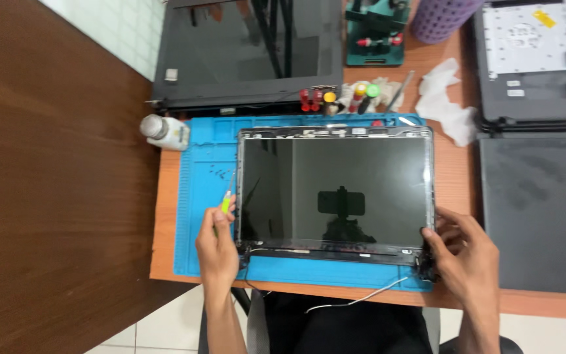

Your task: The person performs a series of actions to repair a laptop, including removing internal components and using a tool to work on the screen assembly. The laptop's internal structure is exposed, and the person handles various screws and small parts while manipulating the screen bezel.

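the left hand [216, 244] is curled shut around a small green-handled screwdriver [228, 196], its knuckles resting against the lower left corner of a detached laptop screen panel [335, 190]. the right hand [463, 252] pinches the panel's lower right corner at the hinge, fingers closed on the frame. the panel lies flat, glass up, on a blue repair mat [198, 196], filling most of it. working this well likely means steadying both corners evenly and keeping the screwdriver tip away from the glass. a thin white cable [361, 298] trails from the panel's lower edge toward the person and could snag. left of the panel, a few tiny screws sit on the mat; beyond its upper left corner stands a white bottle [165, 131]. above the panel are small coloured bottles [335, 98] and another dark laptop lid [244, 52]; to its right, crumpled tissue [447, 108] and two more laptop shells.
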